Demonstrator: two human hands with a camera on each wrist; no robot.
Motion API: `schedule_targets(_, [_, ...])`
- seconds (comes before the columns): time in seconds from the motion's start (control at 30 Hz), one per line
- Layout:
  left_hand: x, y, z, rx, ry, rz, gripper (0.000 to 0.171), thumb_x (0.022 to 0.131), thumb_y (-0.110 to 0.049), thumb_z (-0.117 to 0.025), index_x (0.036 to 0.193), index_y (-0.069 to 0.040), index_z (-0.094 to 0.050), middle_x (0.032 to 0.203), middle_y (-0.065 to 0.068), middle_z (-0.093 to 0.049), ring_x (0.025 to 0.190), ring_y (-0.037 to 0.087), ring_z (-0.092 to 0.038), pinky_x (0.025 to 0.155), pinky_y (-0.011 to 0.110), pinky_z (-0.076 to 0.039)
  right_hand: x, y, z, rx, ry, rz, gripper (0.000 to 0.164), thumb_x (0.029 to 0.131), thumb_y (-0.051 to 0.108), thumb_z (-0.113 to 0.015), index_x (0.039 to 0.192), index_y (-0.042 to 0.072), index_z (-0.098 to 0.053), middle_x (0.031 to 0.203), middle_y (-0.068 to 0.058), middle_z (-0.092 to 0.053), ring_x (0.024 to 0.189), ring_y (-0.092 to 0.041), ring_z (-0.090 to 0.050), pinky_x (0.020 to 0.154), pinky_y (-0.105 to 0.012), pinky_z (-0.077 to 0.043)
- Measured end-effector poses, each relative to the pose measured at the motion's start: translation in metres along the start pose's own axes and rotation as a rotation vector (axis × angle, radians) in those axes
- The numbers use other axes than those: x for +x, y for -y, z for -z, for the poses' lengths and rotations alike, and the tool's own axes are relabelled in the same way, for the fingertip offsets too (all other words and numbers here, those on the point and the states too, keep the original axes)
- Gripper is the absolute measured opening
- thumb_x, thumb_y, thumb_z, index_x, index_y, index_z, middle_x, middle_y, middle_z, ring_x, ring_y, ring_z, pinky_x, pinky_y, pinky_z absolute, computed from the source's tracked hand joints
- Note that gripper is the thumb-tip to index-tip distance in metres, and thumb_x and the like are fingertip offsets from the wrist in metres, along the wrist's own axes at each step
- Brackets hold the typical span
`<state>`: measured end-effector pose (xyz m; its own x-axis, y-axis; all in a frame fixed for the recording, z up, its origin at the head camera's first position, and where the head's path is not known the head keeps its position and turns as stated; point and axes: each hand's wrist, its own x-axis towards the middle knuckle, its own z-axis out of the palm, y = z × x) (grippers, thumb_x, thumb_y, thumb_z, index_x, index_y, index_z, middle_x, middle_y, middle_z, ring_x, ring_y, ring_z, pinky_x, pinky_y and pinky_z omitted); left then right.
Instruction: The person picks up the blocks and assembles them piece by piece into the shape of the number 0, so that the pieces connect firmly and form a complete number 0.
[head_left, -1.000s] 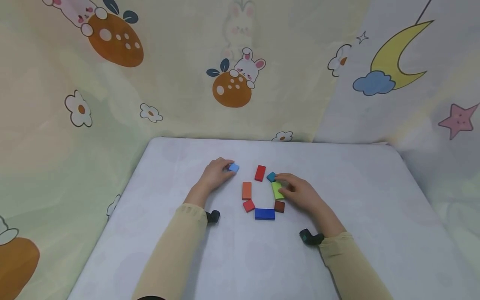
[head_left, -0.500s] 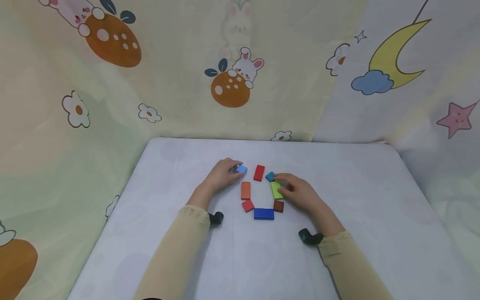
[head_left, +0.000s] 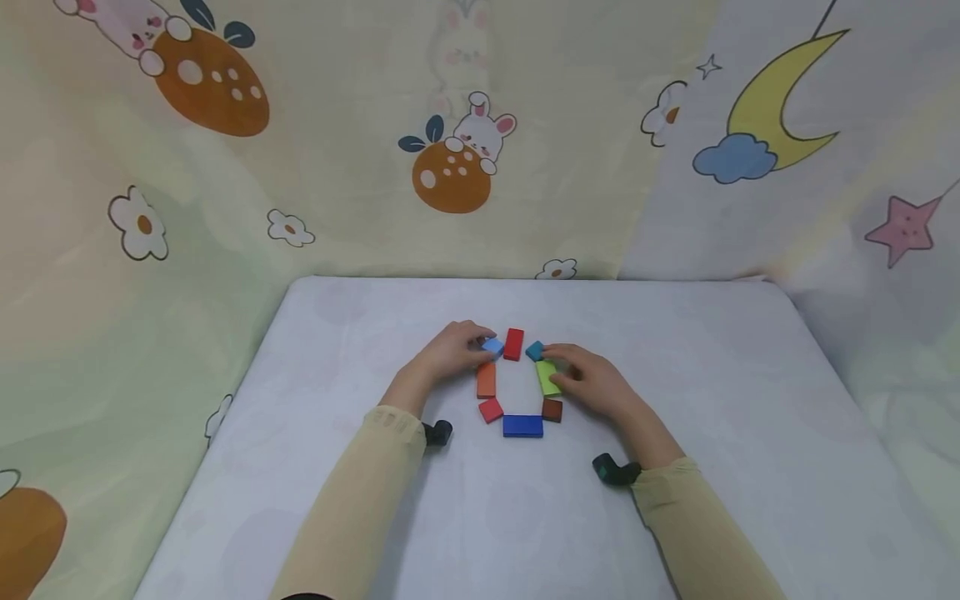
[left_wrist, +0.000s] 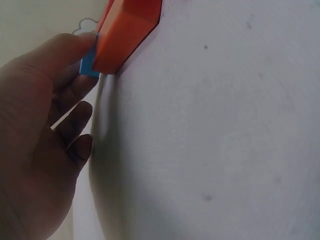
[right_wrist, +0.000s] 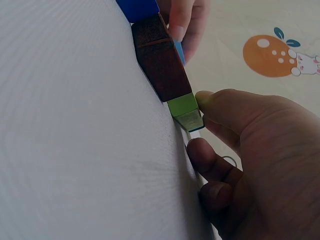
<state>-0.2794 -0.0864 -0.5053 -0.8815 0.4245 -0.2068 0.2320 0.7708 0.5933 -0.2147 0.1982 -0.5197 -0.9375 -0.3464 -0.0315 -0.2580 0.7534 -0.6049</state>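
Note:
My left hand (head_left: 453,350) pinches a light blue block (head_left: 492,347) between thumb and fingers, at the upper left of a ring of blocks. The block sits close between an orange block (head_left: 486,381) and a red block (head_left: 513,344). In the left wrist view the thumb lies against the light blue block (left_wrist: 89,65), right by the orange one (left_wrist: 122,37). On the ring's right side, my right hand (head_left: 592,379) has its fingertips at a teal block (head_left: 534,351) and its thumb at a lime green block (head_left: 547,378). The right wrist view shows the thumb beside the green block (right_wrist: 184,106).
A smaller red block (head_left: 491,410), a dark blue block (head_left: 522,426) and a brown block (head_left: 552,410) make up the ring's near side. They lie on a white-covered table (head_left: 675,333). Behind it hangs a patterned cloth (head_left: 337,150).
My left hand has carried the light blue block rightward and slightly nearer, into the space between the orange and red blocks. The right hand keeps its place by the green and teal blocks.

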Motion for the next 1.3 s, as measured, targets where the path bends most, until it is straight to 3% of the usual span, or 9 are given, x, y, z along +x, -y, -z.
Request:
schedule_targets(0.3, [0.005, -0.005, -0.004, -0.004, 0.015, 0.009, 0.048, 0.091, -0.043, -0.067, 0.137, -0.028, -0.058, 0.12, -0.005, -0.059, 0.111, 0.014, -0.051, 0.096, 0.036, -0.051, 0.001, -0.002, 0.0, -0.004, 0.005, -0.007, 0.045, 0.096, 0.031, -0.063, 0.14, 0.033, -0.053, 0.15, 0.002, -0.049, 0.113, -0.023, -0.058, 0.099, -0.048, -0.05])
schedule_targets(0.63, [0.003, -0.002, -0.007, -0.011, -0.017, -0.003, 0.039, 0.097, -0.041, -0.061, 0.133, -0.027, -0.06, 0.111, -0.005, -0.06, 0.108, 0.016, -0.05, 0.096, 0.036, -0.05, 0.002, -0.003, 0.0, -0.009, -0.002, 0.0, 0.045, 0.096, 0.031, -0.063, 0.14, 0.032, -0.054, 0.149, 0.002, -0.05, 0.113, -0.023, -0.058, 0.097, -0.048, -0.051])
schedule_targets(1.03, [0.003, 0.001, -0.003, -0.033, -0.015, -0.011, 0.037, 0.097, -0.039, -0.06, 0.133, -0.028, -0.061, 0.111, -0.003, -0.06, 0.107, 0.017, -0.052, 0.097, 0.037, -0.049, 0.002, 0.0, 0.001, 0.002, 0.002, -0.02, 0.045, 0.096, 0.032, -0.063, 0.139, 0.033, -0.054, 0.149, 0.003, -0.049, 0.117, -0.024, -0.058, 0.099, -0.049, -0.05])
schedule_targets(1.3, [-0.005, 0.004, -0.006, -0.059, -0.058, 0.009, 0.046, 0.098, -0.048, -0.055, 0.141, -0.033, -0.054, 0.132, -0.003, -0.058, 0.125, 0.019, -0.05, 0.108, 0.043, -0.044, 0.001, 0.0, 0.0, -0.002, -0.004, -0.012, 0.045, 0.096, 0.031, -0.063, 0.14, 0.031, -0.054, 0.149, 0.001, -0.05, 0.12, -0.027, -0.057, 0.101, -0.051, -0.049])
